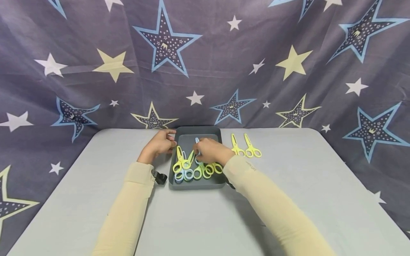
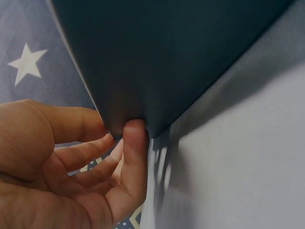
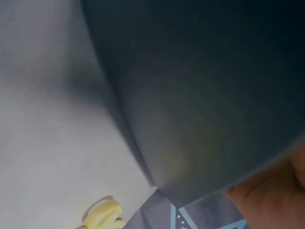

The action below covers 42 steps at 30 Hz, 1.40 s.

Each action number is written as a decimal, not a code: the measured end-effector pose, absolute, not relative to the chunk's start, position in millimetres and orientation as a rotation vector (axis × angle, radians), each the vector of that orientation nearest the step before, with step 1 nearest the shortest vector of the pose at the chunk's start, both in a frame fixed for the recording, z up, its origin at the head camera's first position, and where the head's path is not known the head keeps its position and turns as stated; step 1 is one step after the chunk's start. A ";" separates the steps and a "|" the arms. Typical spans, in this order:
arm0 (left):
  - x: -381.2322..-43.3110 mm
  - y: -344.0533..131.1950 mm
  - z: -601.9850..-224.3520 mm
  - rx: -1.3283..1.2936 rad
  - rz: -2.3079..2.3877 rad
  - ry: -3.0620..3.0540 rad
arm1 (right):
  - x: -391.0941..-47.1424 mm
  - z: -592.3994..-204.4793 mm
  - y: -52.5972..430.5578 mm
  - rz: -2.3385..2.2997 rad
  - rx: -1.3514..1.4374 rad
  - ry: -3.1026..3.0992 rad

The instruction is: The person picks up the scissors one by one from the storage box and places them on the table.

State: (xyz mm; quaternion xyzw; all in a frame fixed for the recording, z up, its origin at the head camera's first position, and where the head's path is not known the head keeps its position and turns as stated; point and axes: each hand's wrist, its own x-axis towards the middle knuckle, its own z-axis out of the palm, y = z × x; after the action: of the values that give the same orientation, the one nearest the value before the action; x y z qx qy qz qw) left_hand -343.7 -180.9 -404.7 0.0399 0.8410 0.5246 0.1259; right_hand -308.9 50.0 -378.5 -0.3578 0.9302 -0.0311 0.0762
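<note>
A blue pair of scissors (image 1: 197,140) is over the inside of the tray (image 1: 198,187), about midway across, blade tips toward the tray's far end. The right hand (image 1: 209,151) seems to grip it around the middle, fingers bent over it, which leaves the tips and handles showing to either side; whether it touches the tray's floor cannot be told. A mid-length hold like that probably keeps the pair level and steady.

Inside the near half of the tray, yellow scissors (image 1: 178,153) lie on top of light-blue scissors (image 1: 189,174) at the left, with green scissors (image 1: 197,173) and more yellow handles (image 1: 218,168) beside them. Most handles face the tray's near edge, perhaps because pairs laid the same way overlap more neatly.

At the tray's far left corner the left hand (image 1: 160,144) grips the wall with curled fingers, likely as a brace so the tray does not slide.

Just right of the tray, two yellow pairs (image 1: 248,143) lie side by side on the table (image 1: 192,220), blades pointing away from the person, within easy reach of the right hand. Beyond the tray hangs a starry curtain (image 1: 205,64).
</note>
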 end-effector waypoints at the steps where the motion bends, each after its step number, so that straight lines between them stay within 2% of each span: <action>1: -343.7 -181.1 -405.0 0.115 1.527 2.450 | -308.9 -378.4 49.6 -0.096 -1.071 2.787; 42: -341.8 -180.1 -402.9 0.109 1.501 2.468 | -303.7 -380.6 50.1 -0.085 -1.070 2.811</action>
State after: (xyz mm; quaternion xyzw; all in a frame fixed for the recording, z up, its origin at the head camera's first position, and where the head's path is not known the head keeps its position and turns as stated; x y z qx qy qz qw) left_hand -341.8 -180.1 -402.9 0.0374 0.8470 0.5153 0.1250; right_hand -303.7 50.1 -380.6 -0.3548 0.9322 -0.0281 0.0666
